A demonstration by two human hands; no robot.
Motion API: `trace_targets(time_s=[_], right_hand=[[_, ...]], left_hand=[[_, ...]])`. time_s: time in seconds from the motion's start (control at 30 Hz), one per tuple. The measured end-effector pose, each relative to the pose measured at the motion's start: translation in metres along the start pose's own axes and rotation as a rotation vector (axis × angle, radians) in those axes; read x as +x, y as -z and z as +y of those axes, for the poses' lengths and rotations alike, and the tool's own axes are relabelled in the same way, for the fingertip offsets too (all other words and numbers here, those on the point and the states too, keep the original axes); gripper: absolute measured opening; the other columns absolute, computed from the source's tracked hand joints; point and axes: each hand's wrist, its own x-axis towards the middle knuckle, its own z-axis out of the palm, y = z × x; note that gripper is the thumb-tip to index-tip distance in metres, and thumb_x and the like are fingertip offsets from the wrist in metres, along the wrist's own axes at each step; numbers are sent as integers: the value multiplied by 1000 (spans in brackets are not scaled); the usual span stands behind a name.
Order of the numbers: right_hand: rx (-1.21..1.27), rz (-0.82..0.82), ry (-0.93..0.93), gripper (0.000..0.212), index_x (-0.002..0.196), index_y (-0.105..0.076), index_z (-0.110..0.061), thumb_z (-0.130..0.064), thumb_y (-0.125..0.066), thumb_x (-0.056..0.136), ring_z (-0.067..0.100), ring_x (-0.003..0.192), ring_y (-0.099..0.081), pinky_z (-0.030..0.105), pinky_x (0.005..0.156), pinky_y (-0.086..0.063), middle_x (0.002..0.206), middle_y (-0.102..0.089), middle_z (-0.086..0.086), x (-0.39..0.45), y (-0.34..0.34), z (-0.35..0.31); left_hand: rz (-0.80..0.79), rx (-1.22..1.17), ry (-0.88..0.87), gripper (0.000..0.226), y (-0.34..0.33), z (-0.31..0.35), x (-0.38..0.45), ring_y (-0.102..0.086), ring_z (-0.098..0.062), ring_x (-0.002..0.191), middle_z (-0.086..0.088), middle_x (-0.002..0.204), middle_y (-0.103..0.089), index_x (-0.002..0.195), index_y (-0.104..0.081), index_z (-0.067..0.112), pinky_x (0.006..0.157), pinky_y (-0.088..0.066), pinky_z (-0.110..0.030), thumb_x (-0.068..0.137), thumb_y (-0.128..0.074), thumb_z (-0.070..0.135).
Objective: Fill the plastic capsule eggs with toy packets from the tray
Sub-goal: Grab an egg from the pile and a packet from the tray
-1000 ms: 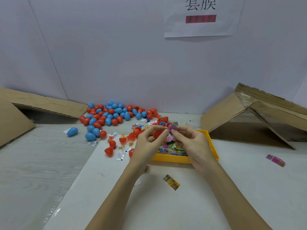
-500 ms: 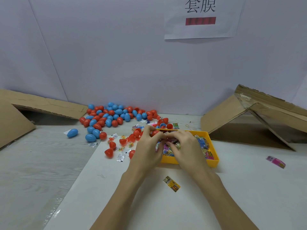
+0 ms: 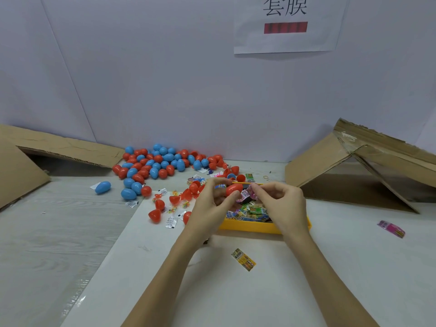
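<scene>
packet going into a red egg half

left hand [image 3: 210,204] grips the red egg half [image 3: 234,190] above the yellow tray [image 3: 250,227]; right hand [image 3: 280,204] pinches a pink packet [image 3: 246,194] at its mouth. crumpled packet may spring out.

Red egg half [image 3: 233,190], pink packet [image 3: 247,195] above yellow tray [image 3: 250,227].

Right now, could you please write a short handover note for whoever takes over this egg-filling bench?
Left hand holds a red egg half. Right hand pinches a pink packet at its mouth, not yet inside. The yellow tray still holds many packets. Closed red and blue eggs are piled at the back; open red halves lie left of the tray. Left: insert, close, repeat.
</scene>
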Motion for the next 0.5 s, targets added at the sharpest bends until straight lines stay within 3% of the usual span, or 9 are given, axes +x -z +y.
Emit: trace_targets(time_s=[0.23,0.4,0.5], right_hand=[[-10,20,-14,23,88,-82,-16,-39,-79,89,9,78,-73,30,73,-60,77,-77,-6,-2,-7,-1],[-77,78,-15,28,83,-81,-17,-44,-75,91,6,71,-71,17,62,-52,72,-74,-10,-3,-5,0],[-58,58,-12,27,84,-81,-18,-43,-75,91,5,72,-71,16,64,-52,74,-75,-9,-2,-5,0]], left_hand=[[-35,64,-8,28,-4,-4,0,-75,-14,90,-3,107,-74,120,-61,19,79,-62,-27,95,-70,28],[-51,121,-43,27,-3,-3,-1,-74,-15,92,5,102,-75,115,-68,22,81,-62,-31,92,-74,34],[-57,158,-61,26,-5,-3,-4,-73,-14,94,6,103,-74,115,-69,23,83,-62,-32,93,-74,34]])
